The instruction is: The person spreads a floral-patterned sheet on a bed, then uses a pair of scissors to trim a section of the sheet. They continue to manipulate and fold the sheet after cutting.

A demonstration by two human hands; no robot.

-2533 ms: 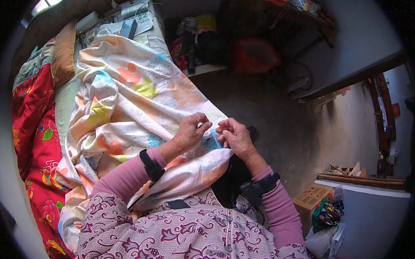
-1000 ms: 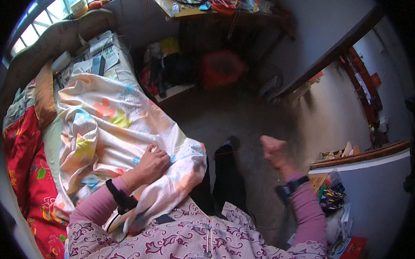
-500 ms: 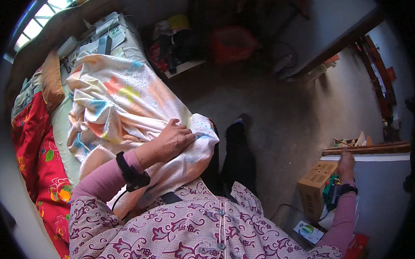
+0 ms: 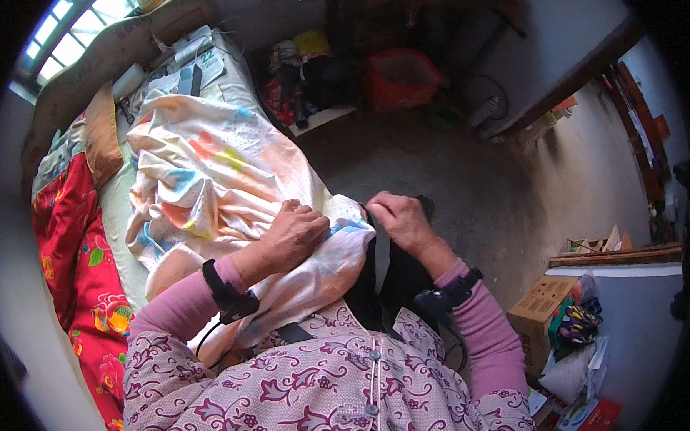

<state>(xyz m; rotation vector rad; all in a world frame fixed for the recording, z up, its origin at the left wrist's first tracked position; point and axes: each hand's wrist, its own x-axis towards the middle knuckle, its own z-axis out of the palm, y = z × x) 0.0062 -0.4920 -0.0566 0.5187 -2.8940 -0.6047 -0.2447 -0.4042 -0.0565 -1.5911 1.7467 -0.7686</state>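
A white cloth (image 4: 207, 202) with orange, yellow and blue patches spreads in folds from the bed across my lap. My left hand (image 4: 292, 235) is closed on this cloth, its fingers bunching the fabric near the right edge. Just beyond that edge, my right hand (image 4: 403, 221) is held with its fingers pinched together, close to the cloth's blue-patterned corner. Whatever the pinch holds, if anything, is too small to make out. Dark straps with small devices circle both my wrists.
On the left lies a bed with a red floral quilt (image 4: 88, 281) and an orange pillow (image 4: 103, 142). A red tub (image 4: 401, 78) stands at the back. To my right are a cardboard box (image 4: 537, 312), several bags and a red box (image 4: 596, 427) beside a low wall.
My right hand has come back from far out on the right to the cloth's edge. My left hand keeps its grip on the cloth. The view has shifted slightly.
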